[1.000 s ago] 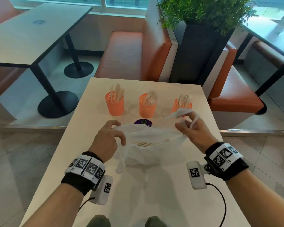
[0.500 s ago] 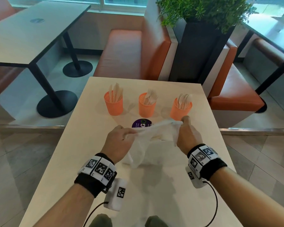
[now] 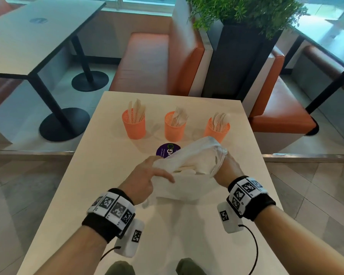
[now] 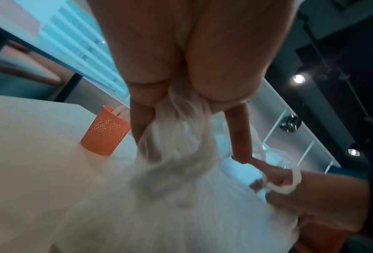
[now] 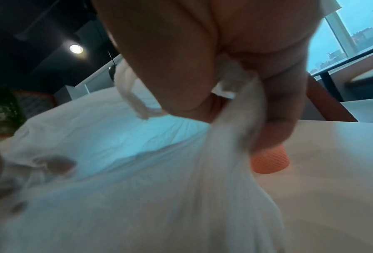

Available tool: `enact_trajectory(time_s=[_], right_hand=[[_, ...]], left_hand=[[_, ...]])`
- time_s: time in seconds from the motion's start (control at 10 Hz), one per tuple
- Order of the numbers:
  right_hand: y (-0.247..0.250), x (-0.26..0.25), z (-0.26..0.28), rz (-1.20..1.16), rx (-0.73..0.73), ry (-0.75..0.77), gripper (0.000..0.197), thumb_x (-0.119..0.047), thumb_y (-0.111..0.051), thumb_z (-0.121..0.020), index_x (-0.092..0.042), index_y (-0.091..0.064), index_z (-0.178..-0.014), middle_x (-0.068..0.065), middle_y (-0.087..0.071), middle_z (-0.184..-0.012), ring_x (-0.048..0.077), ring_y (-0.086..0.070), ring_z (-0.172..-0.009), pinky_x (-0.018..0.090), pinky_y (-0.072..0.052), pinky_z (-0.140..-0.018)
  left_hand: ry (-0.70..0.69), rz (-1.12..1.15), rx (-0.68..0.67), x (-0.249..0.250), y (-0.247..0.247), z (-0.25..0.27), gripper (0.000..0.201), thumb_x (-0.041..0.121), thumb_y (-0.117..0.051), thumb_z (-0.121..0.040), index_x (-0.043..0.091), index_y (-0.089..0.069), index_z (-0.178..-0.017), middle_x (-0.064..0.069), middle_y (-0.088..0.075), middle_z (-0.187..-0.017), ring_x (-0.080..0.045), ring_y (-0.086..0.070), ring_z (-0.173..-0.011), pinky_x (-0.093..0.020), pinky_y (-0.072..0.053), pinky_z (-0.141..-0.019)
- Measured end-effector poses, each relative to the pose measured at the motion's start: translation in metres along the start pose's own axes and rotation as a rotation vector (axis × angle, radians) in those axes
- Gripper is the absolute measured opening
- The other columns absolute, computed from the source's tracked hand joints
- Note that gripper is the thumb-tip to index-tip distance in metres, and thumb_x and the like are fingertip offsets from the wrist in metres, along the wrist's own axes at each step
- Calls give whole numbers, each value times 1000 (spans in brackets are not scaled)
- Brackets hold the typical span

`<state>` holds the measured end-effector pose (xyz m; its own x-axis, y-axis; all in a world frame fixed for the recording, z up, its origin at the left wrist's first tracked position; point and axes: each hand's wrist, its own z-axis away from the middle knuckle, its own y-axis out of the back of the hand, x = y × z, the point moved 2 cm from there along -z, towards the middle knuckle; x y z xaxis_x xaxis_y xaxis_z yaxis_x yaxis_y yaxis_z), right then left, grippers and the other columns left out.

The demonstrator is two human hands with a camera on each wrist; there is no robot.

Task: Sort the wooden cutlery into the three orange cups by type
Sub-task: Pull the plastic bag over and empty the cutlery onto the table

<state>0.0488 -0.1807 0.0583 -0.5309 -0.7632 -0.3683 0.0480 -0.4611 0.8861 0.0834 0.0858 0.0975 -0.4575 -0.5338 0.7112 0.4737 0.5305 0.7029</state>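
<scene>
Three orange cups stand in a row across the table: the left cup [image 3: 134, 126] with flat knife-like pieces, the middle cup [image 3: 175, 127] with forks, the right cup [image 3: 216, 130] with spoons. In front of them a white plastic bag [image 3: 193, 167] is lifted between both hands, and a few wooden pieces [image 3: 185, 169] show through it. My left hand [image 3: 147, 175] grips the bag's bunched left edge [image 4: 177, 130]. My right hand [image 3: 226, 167] grips its right edge and handle loop [image 5: 235, 102], with plastic draped over the fingers.
The pale table [image 3: 99, 191] carries a round purple sticker [image 3: 167, 150] just beyond the bag. Orange bench seats [image 3: 153, 62] and a dark planter with a green plant [image 3: 238, 56] stand past the far edge. Another table [image 3: 28, 36] is at the far left.
The bag was spread wide between my hands, then gathered. Now both hands are closer together and the bag's right side is raised over my right hand.
</scene>
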Motion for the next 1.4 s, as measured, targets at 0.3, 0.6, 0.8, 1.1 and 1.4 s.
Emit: enact_trajectory(time_s=[0.3, 0.6, 0.8, 1.1, 1.4], right_hand=[[-40, 1, 20, -14, -119, 121, 73, -41, -74, -70, -32, -34, -130, -4, -48, -79, 22, -53, -62, 39, -48, -60], [-26, 31, 19, 72, -278, 70, 81, -34, -84, -57, -19, -30, -116, 1, -58, -92, 18, -63, -73, 37, -56, -67], [-9, 33, 1, -85, -216, 160, 48, -11, -78, -79, -12, -53, -120, 1, -58, -108, 17, -57, -96, 27, -49, -84], [-10, 27, -2, -104, -244, 362, 43, 12, -52, -85, -26, -67, -72, -7, -42, -92, 27, -50, -85, 16, -42, -65], [-68, 60, -56, 212, -371, 139, 103, -48, -82, -48, -15, -42, -137, 6, -57, -127, 20, -58, -93, 30, -52, -81]], left_hand=[[601, -134, 214, -24, -21, -16, 18, 22, -54, -91, 11, -67, -91, -9, -60, -103, -29, -59, -92, -37, -47, -85], [613, -402, -114, -38, -27, 1, 79, -3, -53, -74, 37, -32, -138, 0, 2, -152, -32, -40, -119, -45, -46, -93], [410, 204, 238, -63, -25, 4, 54, -24, -61, -66, 18, -74, -97, 6, -62, -117, -16, -57, -110, -14, -44, -88], [597, 87, 162, -65, -28, -4, 53, -10, -43, -86, 7, -53, -135, -15, -49, -132, -29, -51, -119, -28, -37, -104], [531, 165, 122, -51, -41, -18, 57, 4, -73, -75, 23, -49, -122, -3, -25, -120, -15, -42, -104, -19, -35, -102]])
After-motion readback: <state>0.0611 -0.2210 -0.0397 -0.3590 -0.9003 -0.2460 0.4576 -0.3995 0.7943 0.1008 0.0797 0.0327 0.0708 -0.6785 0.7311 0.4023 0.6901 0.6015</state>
